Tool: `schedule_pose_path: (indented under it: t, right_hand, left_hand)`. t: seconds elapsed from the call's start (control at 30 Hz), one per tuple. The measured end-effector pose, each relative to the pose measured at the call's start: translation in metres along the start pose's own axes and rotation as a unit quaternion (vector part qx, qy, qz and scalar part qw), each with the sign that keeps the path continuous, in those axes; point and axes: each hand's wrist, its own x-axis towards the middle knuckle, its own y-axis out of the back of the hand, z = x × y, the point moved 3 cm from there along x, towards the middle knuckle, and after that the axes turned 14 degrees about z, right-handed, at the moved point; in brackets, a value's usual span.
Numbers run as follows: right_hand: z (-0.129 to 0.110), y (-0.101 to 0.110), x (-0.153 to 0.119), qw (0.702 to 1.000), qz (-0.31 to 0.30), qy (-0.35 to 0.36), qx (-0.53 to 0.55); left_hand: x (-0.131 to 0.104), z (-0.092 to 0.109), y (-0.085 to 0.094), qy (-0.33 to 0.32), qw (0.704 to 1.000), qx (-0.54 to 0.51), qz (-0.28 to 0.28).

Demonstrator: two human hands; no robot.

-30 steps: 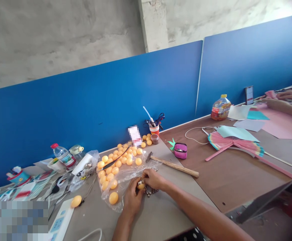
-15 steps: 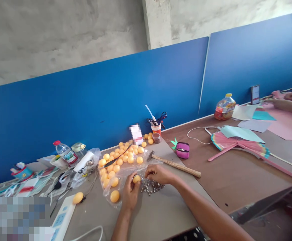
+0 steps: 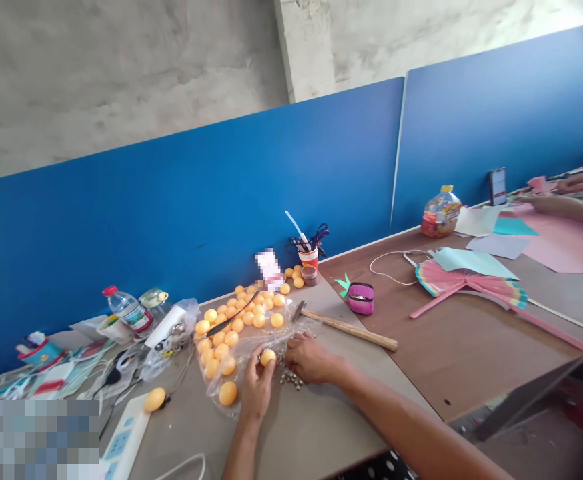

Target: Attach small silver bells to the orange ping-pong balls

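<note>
In my left hand (image 3: pixel 257 381) is an orange ping-pong ball (image 3: pixel 268 357), gripped between thumb and fingers. My right hand (image 3: pixel 307 358) is just to its right, with fingers curled down over a pile of small shiny metal pieces (image 3: pixel 291 380). Part of that pile is covered by the hand, and what its fingertips pinch is hidden. Left of my hands, many more ping-pong balls (image 3: pixel 239 325) lie in and around a clear plastic bag (image 3: pixel 251 343). One ball (image 3: pixel 228 393) rests near the bag's front end.
Behind my right hand lies a hammer (image 3: pixel 351 328) with a wooden handle. Further right are a purple pouch (image 3: pixel 360 298), a pink fan (image 3: pixel 464 283) and a juice bottle (image 3: pixel 440 213). A power strip (image 3: pixel 125 437) and a water bottle (image 3: pixel 130 313) are leftward. Another person's arms (image 3: pixel 571 203) reach in far right.
My right hand has lowered onto the metal pieces and now hides more of them. My left hand still holds the ball. The whole view has shifted slightly.
</note>
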Motion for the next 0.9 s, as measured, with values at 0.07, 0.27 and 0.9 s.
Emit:
schedule_pose_path:
  t: [0.07, 0.27, 0.9]
  right_hand:
    - [0.001, 0.000, 0.001, 0.999, 0.027, -0.015, 0.039]
    - [0.013, 0.004, 0.005, 0.954, 0.122, -0.166, 0.217]
    - [0.010, -0.014, 0.006, 0.801, 0.070, -0.312, 0.505]
  left_hand:
    - [0.000, -0.003, 0.000, 0.001, 1.000, -0.010, 0.003]
    - [-0.003, -0.017, -0.006, 0.010, 0.998, -0.060, -0.033]
    - [-0.010, 0.001, -0.007, -0.089, 0.995, 0.007, -0.043]
